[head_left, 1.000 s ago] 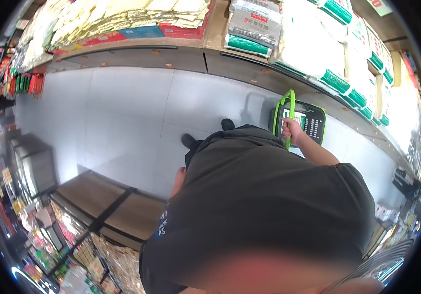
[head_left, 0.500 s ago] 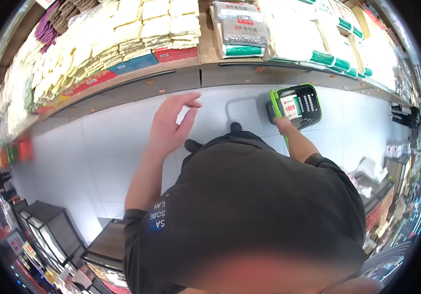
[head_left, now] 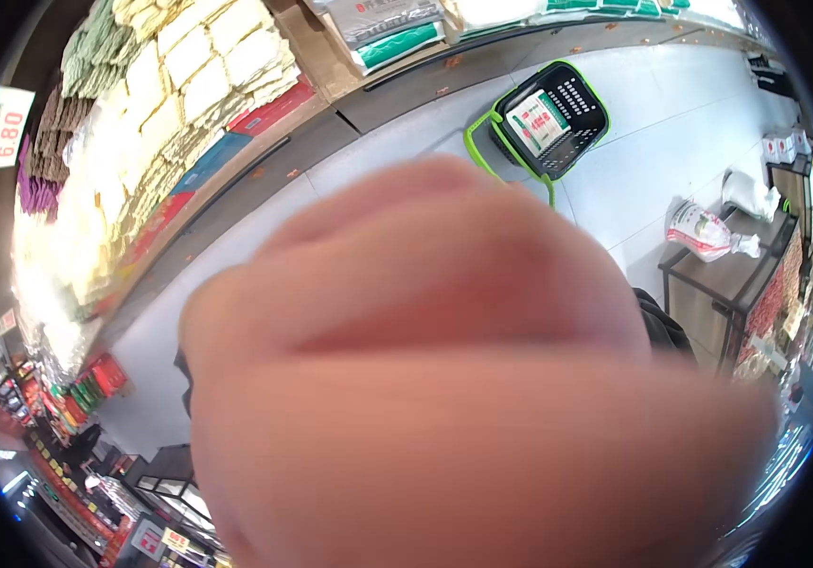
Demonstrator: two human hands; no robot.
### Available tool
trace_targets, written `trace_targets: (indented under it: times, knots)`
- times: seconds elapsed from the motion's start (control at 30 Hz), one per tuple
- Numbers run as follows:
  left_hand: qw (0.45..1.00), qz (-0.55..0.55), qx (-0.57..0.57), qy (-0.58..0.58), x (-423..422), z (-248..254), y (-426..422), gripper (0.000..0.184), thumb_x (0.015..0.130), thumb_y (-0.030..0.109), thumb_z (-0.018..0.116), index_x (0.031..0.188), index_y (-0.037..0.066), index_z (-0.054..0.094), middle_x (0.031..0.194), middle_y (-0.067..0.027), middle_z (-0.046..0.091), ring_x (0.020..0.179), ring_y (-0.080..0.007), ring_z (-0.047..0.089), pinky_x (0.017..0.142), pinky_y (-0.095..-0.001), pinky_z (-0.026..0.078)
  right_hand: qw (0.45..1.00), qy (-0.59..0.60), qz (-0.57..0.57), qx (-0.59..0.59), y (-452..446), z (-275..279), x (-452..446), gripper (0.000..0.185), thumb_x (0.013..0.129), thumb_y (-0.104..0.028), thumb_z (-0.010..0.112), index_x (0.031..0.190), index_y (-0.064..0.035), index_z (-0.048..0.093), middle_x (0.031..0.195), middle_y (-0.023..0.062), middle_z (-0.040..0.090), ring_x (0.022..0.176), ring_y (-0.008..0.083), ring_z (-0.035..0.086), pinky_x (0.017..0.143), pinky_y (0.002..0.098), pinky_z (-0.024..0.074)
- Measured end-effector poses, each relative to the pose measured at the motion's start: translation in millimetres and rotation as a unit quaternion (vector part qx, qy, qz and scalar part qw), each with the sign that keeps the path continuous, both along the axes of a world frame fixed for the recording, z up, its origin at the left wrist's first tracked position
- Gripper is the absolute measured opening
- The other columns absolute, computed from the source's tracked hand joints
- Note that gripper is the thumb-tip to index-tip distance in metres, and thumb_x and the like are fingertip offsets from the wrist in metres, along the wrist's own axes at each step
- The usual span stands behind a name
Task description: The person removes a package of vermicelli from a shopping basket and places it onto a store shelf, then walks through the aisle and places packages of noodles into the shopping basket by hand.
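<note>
My left hand [head_left: 425,379] is very close to the lens, large and blurred, covering the middle and bottom of the view. How its fingers are set is unclear, and nothing held in it can be made out. Behind it stands a black shopping basket [head_left: 577,151] with a green rim and a green handle [head_left: 476,151]. One white packet [head_left: 538,123] with red print and a green band lies inside. Part of the handle runs down behind my left hand. My right hand is hidden.
A shelf [head_left: 326,142] curves along the top and left, with stacked pale noodle bundles [head_left: 189,66] and grey packets [head_left: 378,19]. A price sign [head_left: 6,128] hangs at left. On the right, a low table [head_left: 709,276] holds a plastic bag [head_left: 700,230].
My left hand has risen from over the floor to right before the lens. The view has turned and moved; my right hand, earlier on the basket's handle, is now covered.
</note>
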State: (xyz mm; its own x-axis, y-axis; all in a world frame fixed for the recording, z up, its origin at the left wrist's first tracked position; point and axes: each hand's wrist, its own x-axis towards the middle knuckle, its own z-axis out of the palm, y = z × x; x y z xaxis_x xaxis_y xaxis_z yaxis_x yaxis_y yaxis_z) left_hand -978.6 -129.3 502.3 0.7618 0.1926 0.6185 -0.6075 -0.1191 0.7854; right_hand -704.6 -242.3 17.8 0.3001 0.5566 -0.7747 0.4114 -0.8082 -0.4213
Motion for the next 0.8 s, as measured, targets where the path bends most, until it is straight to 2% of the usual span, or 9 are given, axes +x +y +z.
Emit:
trace_targets:
  times: [0.1, 0.13, 0.27, 0.4, 0.47, 0.6, 0.63, 0.73, 0.8]
  knots:
    - [0.999, -0.034, -0.001, 0.007, 22, -9, -2, 0.028, 0.076, 0.011, 0.058, 0.102, 0.000, 0.063, 0.087, -0.0131, 0.064, 0.075, -0.0257, 0.062, 0.066, -0.0408, 0.045, 0.995, -0.053, 0.051, 0.067, -6, -19, -4, 0.052, 0.080, -0.047, 0.063, 0.090, 0.0043, 0.068, 0.083, 0.0237, 0.069, 0.077, 0.0380, 0.069, 0.072, 0.0459, 0.0547]
    - [0.999, -0.045, 0.001, 0.007, 27, -10, -1, 0.028, 0.076, 0.011, 0.058, 0.101, 0.001, 0.064, 0.086, -0.0130, 0.064, 0.074, -0.0258, 0.062, 0.066, -0.0407, 0.045, 0.994, -0.062, 0.068, 0.062, -8, -26, -1, 0.055, 0.079, -0.049, 0.062, 0.094, 0.0038, 0.069, 0.090, 0.0275, 0.069, 0.088, 0.0423, 0.067, 0.083, 0.0481, 0.0514]
    - [0.997, -0.074, 0.021, 0.000, 36, -13, 12, 0.026, 0.074, 0.013, 0.059, 0.096, 0.001, 0.064, 0.084, -0.0125, 0.063, 0.073, -0.0260, 0.061, 0.064, -0.0405, 0.045, 0.997, -0.058, 0.026, 0.033, -24, 1, 8, 0.053, 0.080, -0.047, 0.063, 0.099, 0.0017, 0.069, 0.089, 0.0250, 0.069, 0.089, 0.0417, 0.067, 0.082, 0.0477, 0.0515]
    - [0.995, -0.083, 0.062, 0.003, 29, -9, 32, 0.024, 0.072, 0.015, 0.060, 0.092, 0.002, 0.065, 0.082, -0.0120, 0.063, 0.071, -0.0262, 0.061, 0.061, -0.0403, 0.045, 0.999, -0.018, -0.030, -0.026, -36, 4, 12, 0.051, 0.081, -0.045, 0.064, 0.103, 0.0009, 0.068, 0.093, 0.0233, 0.070, 0.093, 0.0403, 0.066, 0.085, 0.0476, 0.0511]
    - [0.992, -0.082, 0.093, 0.008, 23, -8, 48, 0.023, 0.071, 0.015, 0.061, 0.090, 0.002, 0.065, 0.081, -0.0118, 0.062, 0.070, -0.0263, 0.061, 0.060, -0.0403, 0.044, 0.999, -0.051, -0.002, -0.004, -26, -7, 13, 0.051, 0.081, -0.045, 0.064, 0.104, 0.0002, 0.068, 0.096, 0.0234, 0.070, 0.094, 0.0398, 0.067, 0.086, 0.0479, 0.0510]
    - [0.971, -0.060, 0.233, 0.002, 12, 1, 86, 0.021, 0.069, 0.017, 0.062, 0.085, 0.003, 0.065, 0.078, -0.0113, 0.062, 0.068, -0.0265, 0.060, 0.058, -0.0401, 0.044, 0.993, -0.118, -0.024, -0.015, -3, 25, -2, 0.050, 0.082, -0.046, 0.064, 0.105, -0.0014, 0.069, 0.099, 0.0241, 0.070, 0.096, 0.0397, 0.067, 0.087, 0.0481, 0.0512]
    - [0.957, -0.040, 0.288, 0.004, 8, 4, 95, 0.021, 0.069, 0.018, 0.062, 0.084, 0.003, 0.065, 0.078, -0.0112, 0.062, 0.068, -0.0265, 0.060, 0.057, -0.0400, 0.044, 0.989, -0.149, 0.003, -0.014, -1, 10, 6, 0.048, 0.082, -0.044, 0.063, 0.104, -0.0023, 0.070, 0.097, 0.0243, 0.070, 0.096, 0.0399, 0.067, 0.087, 0.0477, 0.0516]
    - [0.892, 0.022, 0.451, -0.014, 5, 10, 120, 0.020, 0.067, 0.019, 0.063, 0.081, 0.004, 0.066, 0.076, -0.0108, 0.061, 0.066, -0.0267, 0.060, 0.056, -0.0399, 0.044, 0.990, -0.138, 0.010, -0.037, 38, 54, 5, 0.041, 0.080, -0.040, 0.063, 0.091, -0.0009, 0.072, 0.090, 0.0247, 0.071, 0.088, 0.0398, 0.068, 0.081, 0.0482, 0.0521]
    - [0.853, 0.042, 0.520, -0.018, 9, 10, 139, 0.020, 0.067, 0.020, 0.064, 0.079, 0.004, 0.066, 0.075, -0.0105, 0.061, 0.065, -0.0268, 0.060, 0.055, -0.0398, 0.043, 0.991, -0.122, -0.025, -0.057, 49, 51, 0, 0.040, 0.080, -0.038, 0.063, 0.087, 0.0000, 0.071, 0.086, 0.0237, 0.071, 0.084, 0.0396, 0.068, 0.078, 0.0478, 0.0525]
